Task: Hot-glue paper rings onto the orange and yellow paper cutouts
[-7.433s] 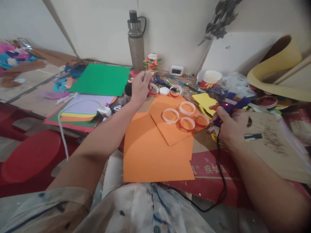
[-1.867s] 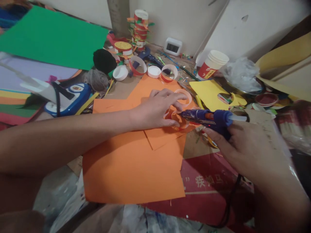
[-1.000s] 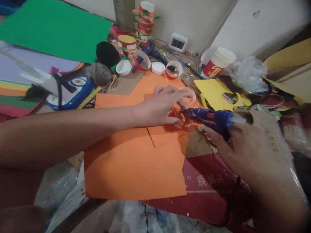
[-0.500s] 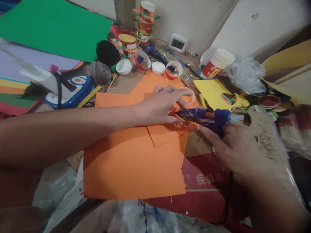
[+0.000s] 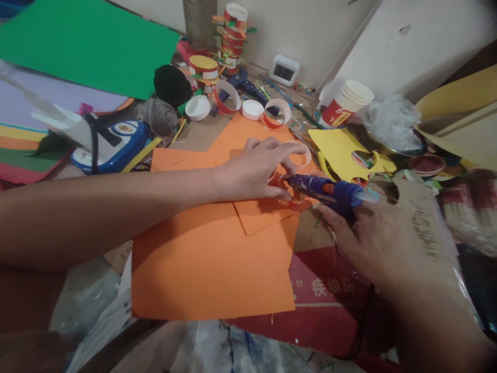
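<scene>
My right hand (image 5: 367, 235) grips a blue hot glue gun (image 5: 330, 188), its nozzle pointing left at a red-and-white paper ring (image 5: 292, 196) that lies on an orange sheet (image 5: 217, 259). My left hand (image 5: 256, 168) rests over the rings with fingers curled, thumb and fingertips pinching that ring in place. Another white ring (image 5: 303, 154) shows just past my left fingertips.
More rings (image 5: 276, 112) and white caps (image 5: 197, 108) lie behind the orange sheets. A green sheet (image 5: 85, 46) is at back left, a blue-and-white device (image 5: 111, 145) at left, a paper cup (image 5: 345, 103) and yellow cut paper (image 5: 341, 150) at right, a ring stack (image 5: 233, 31) by the wall.
Earlier my left hand reached to the back of the table and the glue gun was held away. Since then both came to the rings; in the last second the gun shifted slightly left and down.
</scene>
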